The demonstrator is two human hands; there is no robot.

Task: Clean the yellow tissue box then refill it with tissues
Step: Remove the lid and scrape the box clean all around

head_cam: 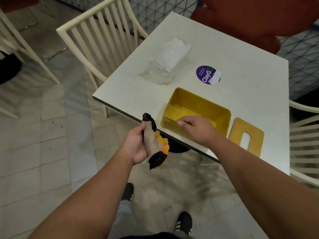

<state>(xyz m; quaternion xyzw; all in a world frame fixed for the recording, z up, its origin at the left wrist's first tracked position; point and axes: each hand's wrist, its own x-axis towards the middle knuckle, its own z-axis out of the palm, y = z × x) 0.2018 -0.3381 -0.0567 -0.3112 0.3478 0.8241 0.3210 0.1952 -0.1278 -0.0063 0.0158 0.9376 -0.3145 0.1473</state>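
Plastic, stiff and probably light, the yellow tissue box [196, 112] lies open at the table's [241, 69] near edge; its near rim is touched by the right hand [196, 129], fingers loosely curled. A cloth [156, 144] is gripped by the left hand [138, 144]. The walls suit steadying.

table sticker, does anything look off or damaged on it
Yes. The round purple sticker on the white table has a white patch at its right edge, as if peeled or torn there, so the circle looks incomplete. Otherwise, the yellow tissue box is open, with its slotted lid lying flat beside it.
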